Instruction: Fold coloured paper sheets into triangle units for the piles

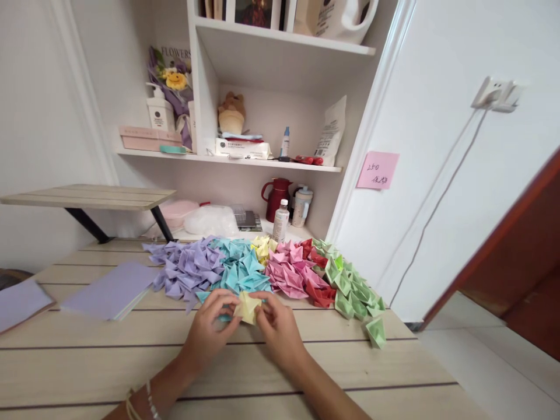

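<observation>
A small folded piece of yellow paper (248, 308) is pinched between both my hands, just above the table. My left hand (214, 318) grips its left side with thumb and fingers. On the opposite side, my right hand (277, 324) holds the paper's edge. Beyond my hands lie piles of folded paper boats sorted by colour: purple (190, 265), blue (240, 265), yellow (263, 248), pink (289, 271), red (321, 293) and green (352, 286). One green paper boat (375, 333) sits apart at the right.
Flat purple paper sheets (111, 290) lie at the left, with another stack (21, 304) at the edge. Behind the piles stand a clear bottle (280, 220), a red jug (277, 198) and a tumbler (302, 207). A small raised wooden shelf (90, 197) stands at the back left.
</observation>
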Demonstrator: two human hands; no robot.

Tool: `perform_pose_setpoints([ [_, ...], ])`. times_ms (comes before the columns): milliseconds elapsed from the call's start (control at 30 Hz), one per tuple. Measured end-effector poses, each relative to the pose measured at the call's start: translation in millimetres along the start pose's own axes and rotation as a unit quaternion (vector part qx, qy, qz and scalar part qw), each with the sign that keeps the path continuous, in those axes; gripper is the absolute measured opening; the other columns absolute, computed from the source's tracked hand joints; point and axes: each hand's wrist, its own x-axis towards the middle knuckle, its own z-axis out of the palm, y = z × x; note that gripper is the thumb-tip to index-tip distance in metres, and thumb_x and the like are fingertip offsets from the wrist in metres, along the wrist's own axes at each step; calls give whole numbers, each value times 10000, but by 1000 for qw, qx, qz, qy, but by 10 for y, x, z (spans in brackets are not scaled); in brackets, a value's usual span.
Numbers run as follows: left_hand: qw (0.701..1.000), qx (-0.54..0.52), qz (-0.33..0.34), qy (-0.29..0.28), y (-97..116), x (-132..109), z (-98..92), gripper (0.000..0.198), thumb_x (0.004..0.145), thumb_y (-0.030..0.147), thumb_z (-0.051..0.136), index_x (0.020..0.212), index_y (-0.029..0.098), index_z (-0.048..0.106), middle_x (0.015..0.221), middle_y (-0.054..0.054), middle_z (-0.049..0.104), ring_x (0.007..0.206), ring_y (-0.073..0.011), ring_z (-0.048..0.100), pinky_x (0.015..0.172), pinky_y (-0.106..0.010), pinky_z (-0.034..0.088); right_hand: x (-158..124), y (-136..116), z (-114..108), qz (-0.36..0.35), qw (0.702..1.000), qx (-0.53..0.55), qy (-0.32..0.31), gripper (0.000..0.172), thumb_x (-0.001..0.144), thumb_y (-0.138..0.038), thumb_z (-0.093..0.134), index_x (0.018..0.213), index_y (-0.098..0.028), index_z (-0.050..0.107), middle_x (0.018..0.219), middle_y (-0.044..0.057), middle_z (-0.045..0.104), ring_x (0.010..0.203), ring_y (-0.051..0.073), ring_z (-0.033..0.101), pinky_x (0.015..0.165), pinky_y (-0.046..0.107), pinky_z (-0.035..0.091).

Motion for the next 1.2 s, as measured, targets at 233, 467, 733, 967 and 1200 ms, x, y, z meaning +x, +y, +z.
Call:
perform_pose_setpoints([
  [233,984,-145,-101,2,-160,83,-48,179,601,238,722,763,165,711,886,-78,656,843,-214,632,736,-298,539,63,27,-27,82,966,244,7,243,665,-276,698,857,-171,594,764,34,664,696,156,627,660,261,478],
  [467,981,-132,-140,26,-47,100,-70,131,646,283,687,648,152,694,769,-53,692,742,-185,639,686,-257,523,76,10,-63,87,979,182,-12,226,742,-364,624,734,-139,652,716,45,648,669,157,603,626,264,487],
  [733,972,-148,-182,-3,40,58,-48,132,670,259,675,743,151,652,679,-16,675,636,-138,628,594,-205,506,41,28,-32,51,993,109,-12,235,774,-305,588,965,-169,595,680,10,619,570,109,548,536,214,450],
  [967,964,-176,-201,-12,67,81,-68,251,588,227,732,819,144,681,827,-59,707,784,-207,659,713,-280,535,45,28,-49,-5,998,67,-11,574,616,-207,725,1164,-217,553,952,55,653,687,147,599,612,258,500],
  [1200,991,-88,-94,-27,-21,53,-70,307,602,238,725,898,168,684,887,-59,653,795,-200,642,720,-304,540,58,17,-111,-117,990,-70,-28,446,676,-94,620,1098,-237,617,1031,72,652,898,201,595,727,299,498],
])
